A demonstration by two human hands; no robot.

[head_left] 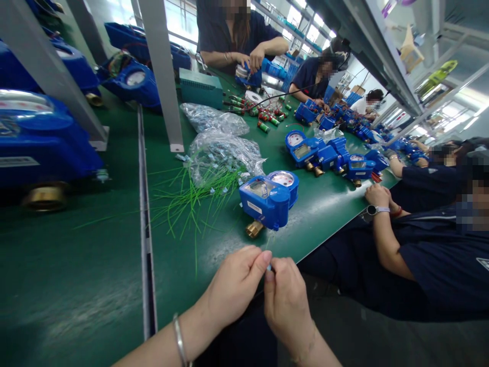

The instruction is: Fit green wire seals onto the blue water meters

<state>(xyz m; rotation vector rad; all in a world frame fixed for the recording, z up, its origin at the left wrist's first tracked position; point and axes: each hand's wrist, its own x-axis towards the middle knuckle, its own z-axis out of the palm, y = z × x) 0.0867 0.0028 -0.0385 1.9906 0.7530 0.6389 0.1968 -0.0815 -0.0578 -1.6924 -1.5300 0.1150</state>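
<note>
At the near edge of the worktop (171, 285), a small pale-blue piece (269, 267) is pinched by the right hand (288, 298). Beside it, the left hand (235, 283) is closed, fingers curled, contents hidden

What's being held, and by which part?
Small pale-blue piece, pinched in the right hand; the gripped part is hidden. Left hand: can't tell.

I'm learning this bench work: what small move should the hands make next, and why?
Perhaps carry the small pale-blue piece to the blue meter straight ahead: the right hand pinches it, the left hand is close beside it, and that meter stands just beyond both hands, its brass fitting on the near side.
</note>
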